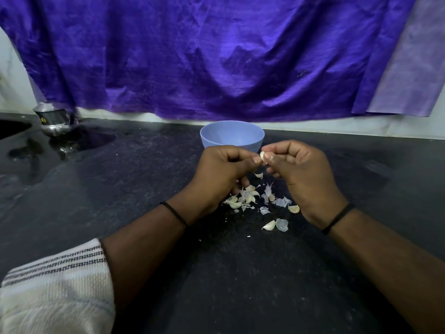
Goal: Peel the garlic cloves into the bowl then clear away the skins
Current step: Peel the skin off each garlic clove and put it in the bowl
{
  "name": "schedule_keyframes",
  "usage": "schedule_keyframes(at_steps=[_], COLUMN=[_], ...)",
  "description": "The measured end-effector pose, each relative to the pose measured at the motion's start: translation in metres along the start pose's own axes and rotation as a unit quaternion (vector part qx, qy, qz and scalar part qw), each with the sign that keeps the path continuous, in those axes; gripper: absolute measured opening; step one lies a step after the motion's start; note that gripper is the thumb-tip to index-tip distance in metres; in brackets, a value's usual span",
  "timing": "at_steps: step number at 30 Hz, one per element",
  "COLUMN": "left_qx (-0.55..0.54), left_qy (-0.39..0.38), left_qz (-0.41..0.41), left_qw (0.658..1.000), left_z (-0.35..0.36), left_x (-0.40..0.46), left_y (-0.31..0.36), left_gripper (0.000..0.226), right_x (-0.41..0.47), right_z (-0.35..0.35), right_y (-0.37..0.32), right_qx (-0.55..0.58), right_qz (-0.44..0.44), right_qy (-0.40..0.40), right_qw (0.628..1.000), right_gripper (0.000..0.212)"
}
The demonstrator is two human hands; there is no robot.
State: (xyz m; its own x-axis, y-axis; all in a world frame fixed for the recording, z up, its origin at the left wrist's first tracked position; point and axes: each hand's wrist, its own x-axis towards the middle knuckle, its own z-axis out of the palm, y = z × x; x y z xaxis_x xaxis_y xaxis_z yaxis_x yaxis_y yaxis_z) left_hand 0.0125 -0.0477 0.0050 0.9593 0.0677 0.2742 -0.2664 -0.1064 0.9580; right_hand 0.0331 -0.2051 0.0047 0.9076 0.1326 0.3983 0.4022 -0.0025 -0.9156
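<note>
A pale garlic clove (262, 156) is pinched between the fingertips of my right hand (298, 174), just in front of the light blue bowl (212, 138). My left hand (224, 172) is closed beside it, its thumb and forefinger touching the clove's left side. Under my hands a heap of garlic cloves and papery skins (248, 197) lies on the dark counter. One whole clove (269, 225) and a loose skin (281, 224) lie nearer to me. The inside of the bowl looks bare from here.
A steel vessel (54, 121) stands at the far left on a wet patch of the black stone counter (120, 189). A sink edge (12, 126) shows at the left border. Purple cloth (216, 56) hangs behind the bowl.
</note>
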Motion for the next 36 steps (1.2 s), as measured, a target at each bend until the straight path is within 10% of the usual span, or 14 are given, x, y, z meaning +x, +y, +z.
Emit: schedule_keyframes(at_steps=[36], left_qx=[-0.059], left_qy=[0.042], left_qz=[0.007], left_qw=[0.997], left_z=[0.0074], left_x=[-0.0039], left_y=[-0.0037], left_gripper=[0.007], right_x=[-0.0038], right_z=[-0.0009], right_y=[-0.0036], right_qx=[-0.084], right_qz=[-0.018], right_qy=[0.042], right_qw=[0.995], right_gripper=[0.014])
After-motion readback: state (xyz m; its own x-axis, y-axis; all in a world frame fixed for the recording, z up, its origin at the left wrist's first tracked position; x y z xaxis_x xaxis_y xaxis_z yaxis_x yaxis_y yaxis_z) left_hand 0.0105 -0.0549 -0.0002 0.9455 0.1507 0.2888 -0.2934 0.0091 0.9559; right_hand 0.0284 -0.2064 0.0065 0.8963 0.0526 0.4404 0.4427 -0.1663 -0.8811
